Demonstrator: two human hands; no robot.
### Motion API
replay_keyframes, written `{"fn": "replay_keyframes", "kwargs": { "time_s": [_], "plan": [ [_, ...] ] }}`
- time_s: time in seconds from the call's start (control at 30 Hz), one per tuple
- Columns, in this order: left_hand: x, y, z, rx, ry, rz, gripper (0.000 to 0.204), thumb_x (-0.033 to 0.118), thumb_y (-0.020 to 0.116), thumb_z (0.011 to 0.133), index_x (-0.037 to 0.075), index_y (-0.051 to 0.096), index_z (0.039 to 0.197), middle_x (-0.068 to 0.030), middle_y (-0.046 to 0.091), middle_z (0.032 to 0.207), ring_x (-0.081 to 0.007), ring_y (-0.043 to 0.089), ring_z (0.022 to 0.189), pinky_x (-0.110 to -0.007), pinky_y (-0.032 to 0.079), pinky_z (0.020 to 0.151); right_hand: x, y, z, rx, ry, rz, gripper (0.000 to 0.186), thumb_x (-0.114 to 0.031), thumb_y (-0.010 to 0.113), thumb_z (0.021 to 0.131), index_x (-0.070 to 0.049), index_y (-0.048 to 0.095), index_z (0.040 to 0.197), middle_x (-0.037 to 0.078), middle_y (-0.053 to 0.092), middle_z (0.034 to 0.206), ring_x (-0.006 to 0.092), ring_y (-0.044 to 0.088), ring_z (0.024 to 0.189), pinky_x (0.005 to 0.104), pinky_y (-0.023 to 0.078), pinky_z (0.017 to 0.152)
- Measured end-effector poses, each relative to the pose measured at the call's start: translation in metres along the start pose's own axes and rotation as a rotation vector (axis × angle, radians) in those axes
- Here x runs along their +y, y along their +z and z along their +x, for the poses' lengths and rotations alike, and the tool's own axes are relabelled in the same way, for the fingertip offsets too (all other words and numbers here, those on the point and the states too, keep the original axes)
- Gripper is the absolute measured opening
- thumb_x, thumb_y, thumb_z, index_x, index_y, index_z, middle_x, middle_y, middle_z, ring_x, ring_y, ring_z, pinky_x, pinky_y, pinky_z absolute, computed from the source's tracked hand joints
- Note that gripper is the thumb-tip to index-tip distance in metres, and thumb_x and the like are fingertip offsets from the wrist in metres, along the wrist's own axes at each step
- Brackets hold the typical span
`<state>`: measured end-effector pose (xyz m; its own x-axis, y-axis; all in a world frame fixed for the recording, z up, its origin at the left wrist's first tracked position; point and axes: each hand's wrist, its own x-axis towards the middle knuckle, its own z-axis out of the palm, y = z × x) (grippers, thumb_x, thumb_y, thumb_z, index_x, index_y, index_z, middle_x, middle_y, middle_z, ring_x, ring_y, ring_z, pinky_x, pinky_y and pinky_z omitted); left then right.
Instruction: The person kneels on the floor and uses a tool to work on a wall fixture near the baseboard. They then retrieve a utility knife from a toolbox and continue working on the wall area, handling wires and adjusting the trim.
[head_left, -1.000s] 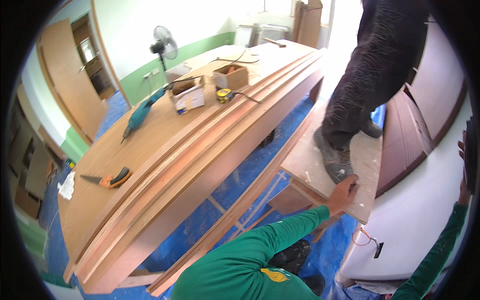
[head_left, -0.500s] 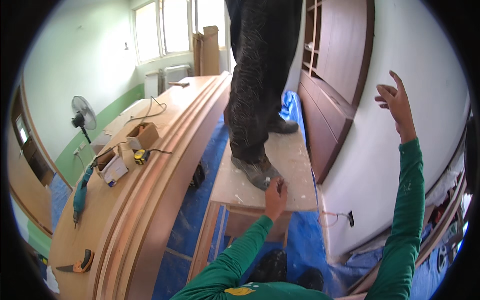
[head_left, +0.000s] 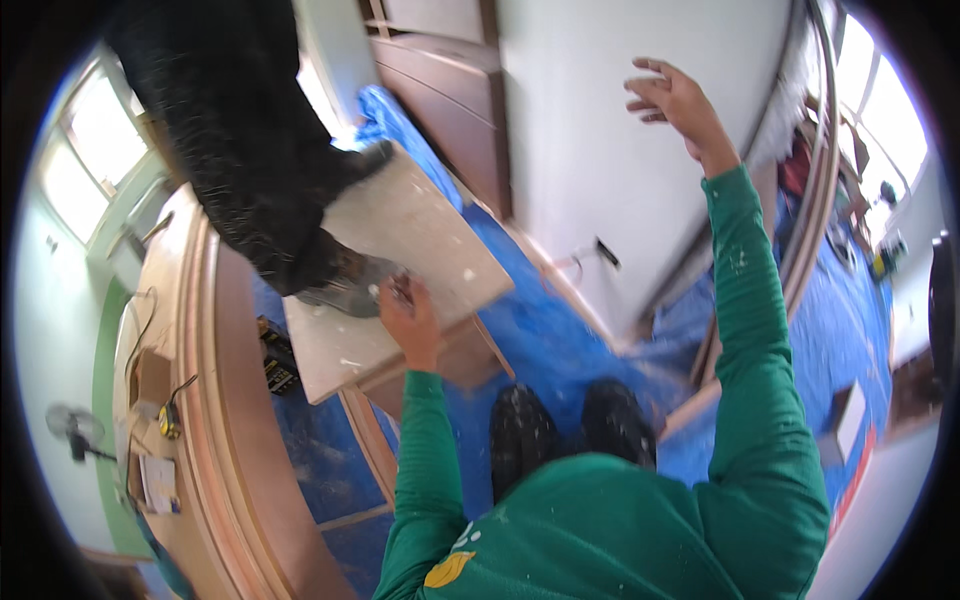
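Observation:
My left hand [head_left: 410,318] is closed with its fingers curled, right beside the toe of a grey shoe [head_left: 350,285] worn by another person. Whatever it may hold is too small to make out. That person, in dark trousers [head_left: 225,150], stands on a pale, paint-spotted wooden platform [head_left: 440,250]. My right hand [head_left: 678,105] is raised in front of the white wall, fingers apart and nothing visible in them. I cannot tell if it touches the wall.
Blue sheeting [head_left: 550,320] covers the floor around my dark shoes. To the left runs a long wooden panel [head_left: 215,420] bearing a tape measure [head_left: 169,422] and an open box [head_left: 150,385]. A fan [head_left: 75,428] stands beyond. Wires stick out of the wall socket opening [head_left: 607,252].
My view has swung right and downward, so the platform and the other person appear farther left. My left hand remains by the shoe, and my right hand stays raised.

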<state>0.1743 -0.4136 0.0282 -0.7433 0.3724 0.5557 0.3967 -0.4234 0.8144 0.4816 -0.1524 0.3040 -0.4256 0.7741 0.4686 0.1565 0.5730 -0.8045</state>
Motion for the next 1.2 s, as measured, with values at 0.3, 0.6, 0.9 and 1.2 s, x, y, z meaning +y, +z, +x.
{"fn": "replay_keyframes", "kwargs": {
  "time_s": [0.3, 0.6, 0.9, 1.2],
  "plan": [
    [0.019, 0.021, -0.011, -0.274, 0.283, 0.628, 0.015, 0.014, 0.065, 0.096, 0.001, 0.063, 0.104, -0.0107, 0.066, 0.087, -0.0222, 0.064, 0.071, -0.035, 0.052, 0.066, 0.21, 0.007, -0.242, -0.134, 0.734, 0.11, 0.041, -0.023, 0.067, 0.095, -0.004, 0.061, 0.131, 0.009, 0.071, 0.108, 0.0167, 0.07, 0.086, 0.0318, 0.055, 0.074],
    [0.016, 0.024, -0.012, -0.357, 0.274, 0.741, 0.015, 0.016, 0.064, 0.096, 0.003, 0.062, 0.104, -0.011, 0.066, 0.092, -0.0266, 0.065, 0.071, -0.04, 0.052, 0.065, 0.262, 0.097, -0.494, -0.448, 0.604, -0.944, 0.063, -0.045, 0.055, 0.098, -0.013, 0.041, 0.151, 0.023, 0.047, 0.147, 0.0414, 0.045, 0.136, 0.0642, 0.031, 0.111],
    [0.017, 0.025, -0.012, -0.343, 0.275, 0.758, 0.013, 0.015, 0.064, 0.096, 0.004, 0.062, 0.103, -0.0118, 0.066, 0.091, -0.0287, 0.066, 0.073, -0.042, 0.052, 0.065, 0.213, 0.076, -0.516, -0.383, 0.562, -0.961, 0.062, -0.044, 0.049, 0.101, -0.014, 0.036, 0.154, 0.022, 0.028, 0.159, 0.0399, 0.026, 0.149, 0.0646, 0.017, 0.118],
    [0.009, 0.019, -0.009, -0.366, 0.26, 0.802, 0.018, 0.018, 0.067, 0.094, 0.005, 0.064, 0.107, -0.0112, 0.069, 0.092, -0.0252, 0.068, 0.073, -0.038, 0.054, 0.067, 0.212, 0.047, -0.569, -0.325, 0.8, -0.648, 0.066, -0.049, 0.043, 0.104, -0.017, 0.025, 0.159, 0.021, 0.027, 0.161, 0.0395, 0.025, 0.15, 0.0584, 0.02, 0.12]
  ]
}}
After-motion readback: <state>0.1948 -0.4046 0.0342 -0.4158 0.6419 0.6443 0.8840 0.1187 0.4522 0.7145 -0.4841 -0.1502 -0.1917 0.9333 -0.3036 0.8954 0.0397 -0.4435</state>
